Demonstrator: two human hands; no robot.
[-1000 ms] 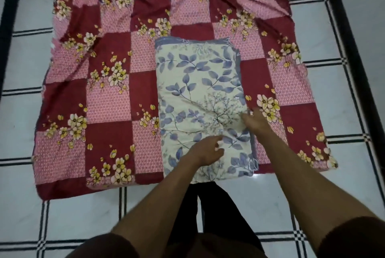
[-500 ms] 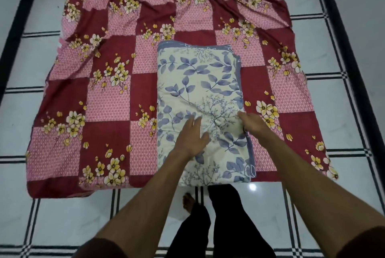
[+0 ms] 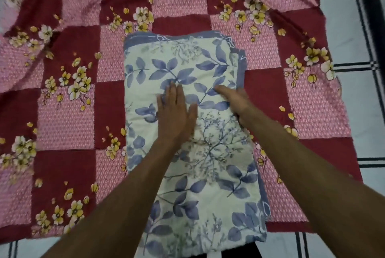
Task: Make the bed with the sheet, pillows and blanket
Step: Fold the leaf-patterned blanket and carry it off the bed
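- Your left hand (image 3: 176, 115) is lying flat, fingers straight, pressing the folded blanket (image 3: 187, 132), probably to smooth it and keep it still.
- Your right hand (image 3: 237, 104) is resting at the blanket's 3 o'clock edge; I cannot tell if it is gripping.
- The blanket, cream with blue leaves, is lying in the middle of the red and pink flower sheet (image 3: 62, 112), reaching toward 6 o'clock.

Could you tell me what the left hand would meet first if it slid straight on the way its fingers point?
Only more of the folded blanket that the left hand lies flat on, likely then its grey-blue far edge.
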